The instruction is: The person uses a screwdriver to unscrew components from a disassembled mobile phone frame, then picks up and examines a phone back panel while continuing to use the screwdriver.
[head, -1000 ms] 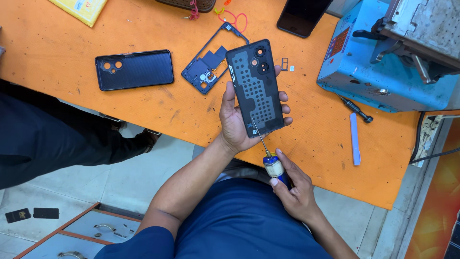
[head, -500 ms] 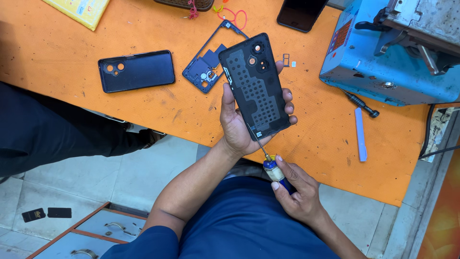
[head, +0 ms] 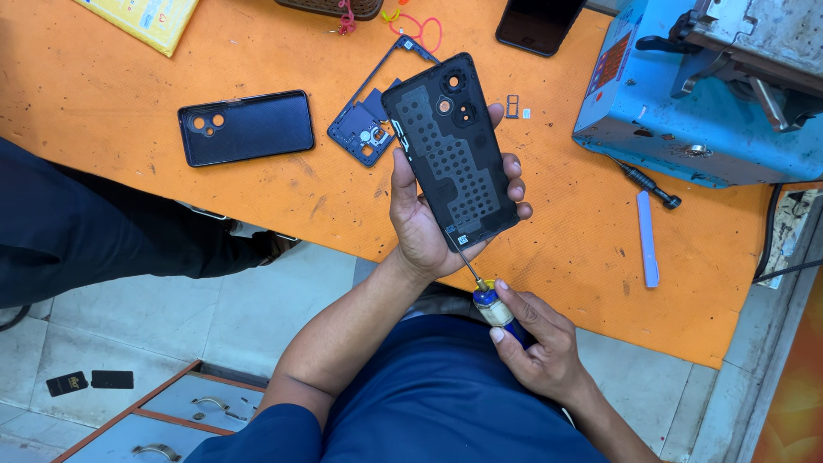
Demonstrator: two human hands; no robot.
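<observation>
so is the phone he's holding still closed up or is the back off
Back off: the phone in the left hand shows its perforated inner plate, and the back cover lies apart on the table.

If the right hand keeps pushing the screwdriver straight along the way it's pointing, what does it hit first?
The right hand aims the screwdriver up and left, and its tip already seems to meet the lower edge of the phone held in the left hand. Exact contact is hard to judge.
</observation>
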